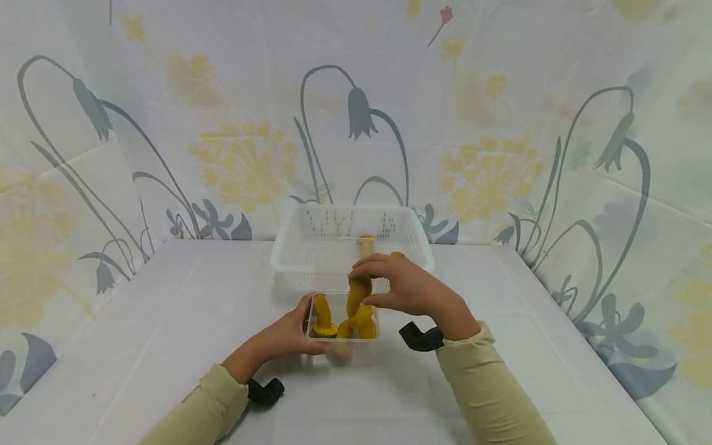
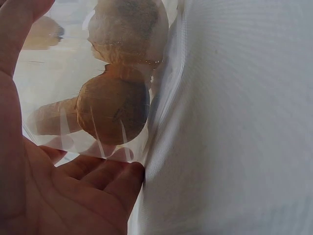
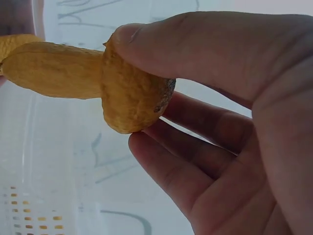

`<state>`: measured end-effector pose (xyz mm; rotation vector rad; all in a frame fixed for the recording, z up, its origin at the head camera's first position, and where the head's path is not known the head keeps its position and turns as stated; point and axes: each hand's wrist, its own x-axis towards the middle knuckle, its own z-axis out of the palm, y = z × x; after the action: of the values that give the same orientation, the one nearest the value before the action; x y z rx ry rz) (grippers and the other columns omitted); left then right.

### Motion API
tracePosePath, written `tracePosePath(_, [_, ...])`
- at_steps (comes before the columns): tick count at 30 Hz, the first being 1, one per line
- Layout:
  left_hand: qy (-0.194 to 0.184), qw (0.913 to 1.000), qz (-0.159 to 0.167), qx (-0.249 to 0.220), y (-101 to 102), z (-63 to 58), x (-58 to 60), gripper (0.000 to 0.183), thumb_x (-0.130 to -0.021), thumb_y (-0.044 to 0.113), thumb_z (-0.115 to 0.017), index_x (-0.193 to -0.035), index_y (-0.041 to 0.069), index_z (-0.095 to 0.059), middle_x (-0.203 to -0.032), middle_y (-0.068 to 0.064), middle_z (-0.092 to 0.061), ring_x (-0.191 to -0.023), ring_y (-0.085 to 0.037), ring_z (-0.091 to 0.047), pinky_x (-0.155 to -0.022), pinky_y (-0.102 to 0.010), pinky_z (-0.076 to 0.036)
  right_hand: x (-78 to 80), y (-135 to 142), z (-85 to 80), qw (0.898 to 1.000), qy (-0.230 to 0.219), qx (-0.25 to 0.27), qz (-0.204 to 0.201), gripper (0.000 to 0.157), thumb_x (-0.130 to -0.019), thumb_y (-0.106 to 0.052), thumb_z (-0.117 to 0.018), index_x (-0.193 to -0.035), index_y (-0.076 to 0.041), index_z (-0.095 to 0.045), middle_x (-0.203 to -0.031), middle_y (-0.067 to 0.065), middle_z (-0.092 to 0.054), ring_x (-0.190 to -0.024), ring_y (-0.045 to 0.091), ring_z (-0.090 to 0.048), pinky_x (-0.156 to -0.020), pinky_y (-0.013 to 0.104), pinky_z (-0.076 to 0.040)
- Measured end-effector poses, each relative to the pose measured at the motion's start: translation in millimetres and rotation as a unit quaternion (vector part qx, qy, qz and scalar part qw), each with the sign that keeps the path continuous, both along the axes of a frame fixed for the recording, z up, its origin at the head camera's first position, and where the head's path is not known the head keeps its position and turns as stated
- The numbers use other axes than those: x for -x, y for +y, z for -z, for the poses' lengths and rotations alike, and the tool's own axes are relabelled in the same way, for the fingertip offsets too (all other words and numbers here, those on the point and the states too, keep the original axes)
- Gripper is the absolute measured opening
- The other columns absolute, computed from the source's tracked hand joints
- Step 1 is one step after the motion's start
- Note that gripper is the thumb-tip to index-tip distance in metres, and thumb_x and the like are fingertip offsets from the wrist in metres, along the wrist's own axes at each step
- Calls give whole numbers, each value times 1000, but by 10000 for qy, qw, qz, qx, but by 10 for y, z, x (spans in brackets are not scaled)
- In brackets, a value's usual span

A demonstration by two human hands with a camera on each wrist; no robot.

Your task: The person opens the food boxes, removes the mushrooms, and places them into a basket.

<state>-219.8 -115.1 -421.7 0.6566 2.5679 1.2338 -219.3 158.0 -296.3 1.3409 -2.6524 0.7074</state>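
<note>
Though dark-specked, yellow mushroom (image 3: 122,90) between fingers (image 3: 168,169)

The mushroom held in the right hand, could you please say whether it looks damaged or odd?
Yes, the mushroom in the right hand has a dark, speckled patch at the edge of its cap, which stands out against the otherwise yellow-brown surface. I cannot tell whether it is dirt or damage.

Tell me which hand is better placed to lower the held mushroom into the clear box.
Right, most likely: the right hand holds the mushroom by its cap over the clear box, while the left hand grips that box's side.
</note>
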Motion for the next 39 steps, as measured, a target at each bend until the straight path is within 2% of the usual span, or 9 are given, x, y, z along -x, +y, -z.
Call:
tracePosePath(4, [-63, 10000, -47, -1, 2, -6, -7, 114, -68, 50, -84, -152, 17, -15, -152, -6, -36, -137, -25, -40, -115, -52, -29, 2, 46, -29, 9996, 185, 215, -19, 39, -86, -17, -74, -123, -15, -64, -127, -1, -60, -108, 14, -58, -91, 34, -52])
tracePosePath(10, [-66, 10000, -40, -8, 0, -6, -4, 112, -69, 49, -84, -152, 17, -16, -152, -8, -37, -138, -26, -39, -115, -52, -30, 3, 146, -74, 9974, 435, 572, 96, 39, -85, -14, -75, -123, -15, -64, -129, -2, -59, -107, 12, -59, -90, 30, -52])
tracePosePath(17, [-67, 10000, -2, -17, 4, 9, 4, 111, -71, 46, -83, -152, 15, -15, -154, -9, -34, -140, -28, -36, -115, -54, -29, -8, 272, -136, 9943, 478, 900, 313, 41, -84, -10, -76, -123, -14, -64, -131, 2, -58, -110, 15, -59, -91, 31, -53])
tracePosePath(28, [-6, 10000, 21, 70, 6, 5, -5, 111, -71, 48, -83, -152, 14, -15, -153, -12, -35, -139, -30, -37, -113, -54, -31, 18, 430, -178, 9874, 1086, 1008, 551, 43, -84, -11, -75, -126, -12, -62, -132, 6, -58, -116, 21, -58, -95, 39, -51])
tracePosePath(39, [-65, 10000, 14, 25, 10, 6, 0, 115, -70, 49, -83, -153, 15, -12, -157, -11, -28, -143, -30, -32, -115, -54, -28, 99, 536, -149, 9840, 1056, 1056, 969, 47, -84, -11, -75, -129, -11, -60, -139, 6, -53, -121, 25, -55, -99, 43, -48])
